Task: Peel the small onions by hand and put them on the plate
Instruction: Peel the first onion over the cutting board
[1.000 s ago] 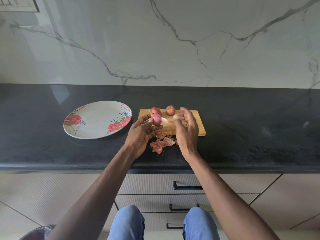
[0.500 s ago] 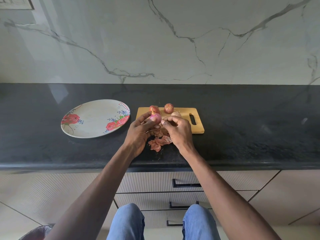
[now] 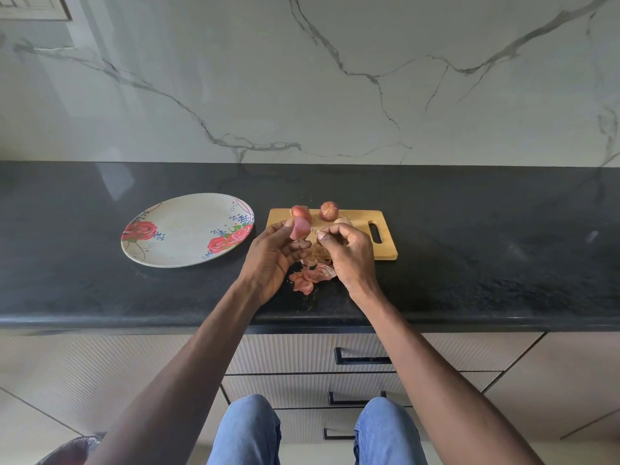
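Non-task items: black speckled stone countertop (image 3: 469, 263) across mid-frame; white marble backsplash with grey veins (image 3: 335, 78) filling the top; beige ribbed drawer fronts (image 3: 295, 354) with black bar handles (image 3: 362, 359) lower centre; rectangular wooden cutting board with handle slot (image 3: 379, 243) just right of centre.

The right hand (image 3: 349, 253) covers part of the cutting board (image 3: 359, 219). Behind its knuckles, a pale onion (image 3: 343, 222) barely shows.
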